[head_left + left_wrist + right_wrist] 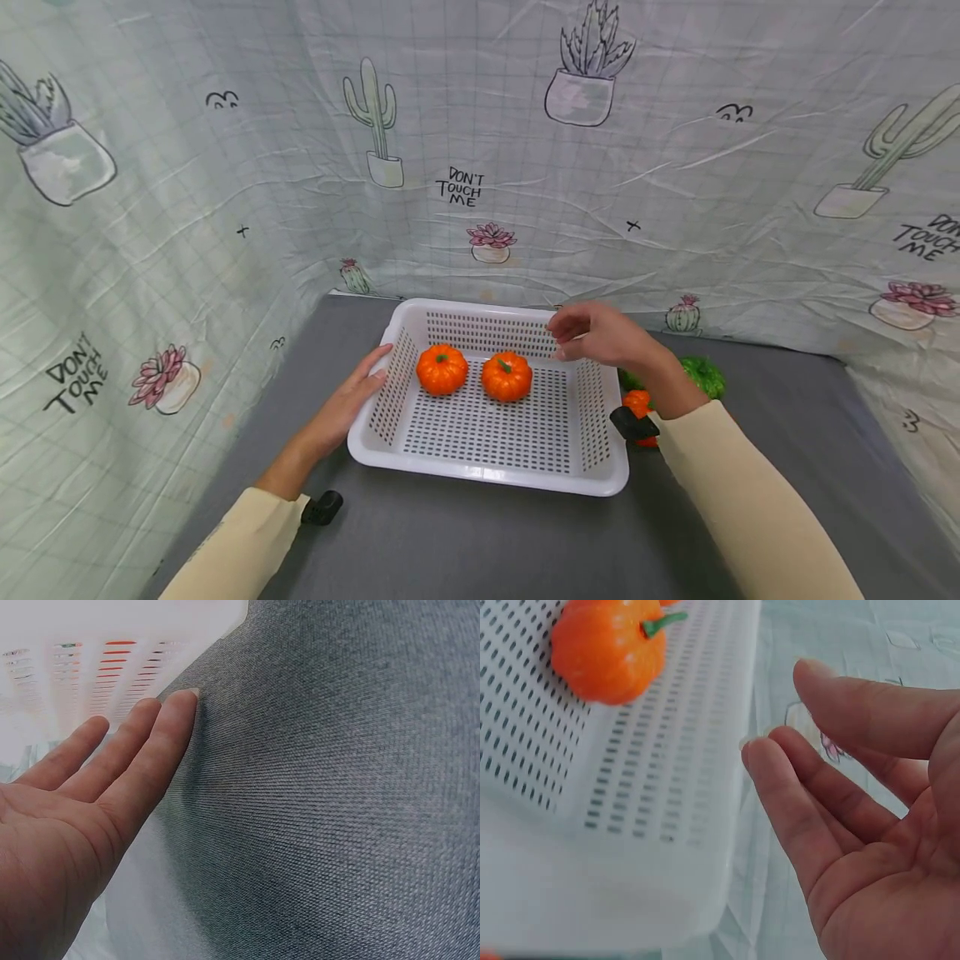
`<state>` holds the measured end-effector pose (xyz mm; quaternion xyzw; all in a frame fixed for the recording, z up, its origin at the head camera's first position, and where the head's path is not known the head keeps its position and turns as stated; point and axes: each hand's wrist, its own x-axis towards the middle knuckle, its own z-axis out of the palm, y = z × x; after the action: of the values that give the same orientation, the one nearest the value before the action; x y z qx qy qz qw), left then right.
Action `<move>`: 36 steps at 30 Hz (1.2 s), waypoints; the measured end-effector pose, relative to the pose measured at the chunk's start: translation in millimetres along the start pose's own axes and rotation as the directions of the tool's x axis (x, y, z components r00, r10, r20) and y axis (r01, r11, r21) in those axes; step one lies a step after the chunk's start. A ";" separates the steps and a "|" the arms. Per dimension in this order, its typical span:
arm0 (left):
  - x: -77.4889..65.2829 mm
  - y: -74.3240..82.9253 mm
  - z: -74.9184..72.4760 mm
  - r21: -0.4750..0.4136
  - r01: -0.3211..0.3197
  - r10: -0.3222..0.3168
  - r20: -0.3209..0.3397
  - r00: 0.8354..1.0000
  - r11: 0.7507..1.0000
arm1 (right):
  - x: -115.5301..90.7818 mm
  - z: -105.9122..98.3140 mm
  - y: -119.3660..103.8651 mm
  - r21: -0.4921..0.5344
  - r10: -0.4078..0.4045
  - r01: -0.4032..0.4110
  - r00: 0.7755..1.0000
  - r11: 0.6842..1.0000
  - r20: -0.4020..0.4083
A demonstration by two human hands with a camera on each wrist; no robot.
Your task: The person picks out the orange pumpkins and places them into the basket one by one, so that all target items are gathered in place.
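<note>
A white perforated plastic basket (480,472) stands on the grey table. Two small orange pumpkins with green stems lie inside it, a left pumpkin (442,369) and a right pumpkin (507,377). My left hand (347,408) rests against the basket's left side, its fingers extended; the left wrist view shows the fingers (154,754) straight along the outer wall. Over the basket's back right corner hovers my right hand (600,335), with nothing in it. In the right wrist view its fingers (795,817) are loosely bent, thumb apart from them.
Right of the basket, partly hidden behind my right forearm, lie a green bumpy vegetable (702,377) and orange pieces (637,403). A cloth (495,150) printed with cacti hangs behind the table (450,542) and along its sides.
</note>
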<state>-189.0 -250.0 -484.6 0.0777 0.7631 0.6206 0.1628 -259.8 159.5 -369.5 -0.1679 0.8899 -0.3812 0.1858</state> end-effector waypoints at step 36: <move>2.6 -1.4 -0.1 0.005 -0.012 0.012 0.002 1.000 1.000 | -65.8 -52.9 52.7 0.014 -0.030 0.031 0.997 0.999 -0.073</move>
<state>-191.3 -249.5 -486.4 0.0831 0.7641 0.6195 0.1595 -234.8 255.5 -361.3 -0.1662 0.8906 -0.3964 0.1486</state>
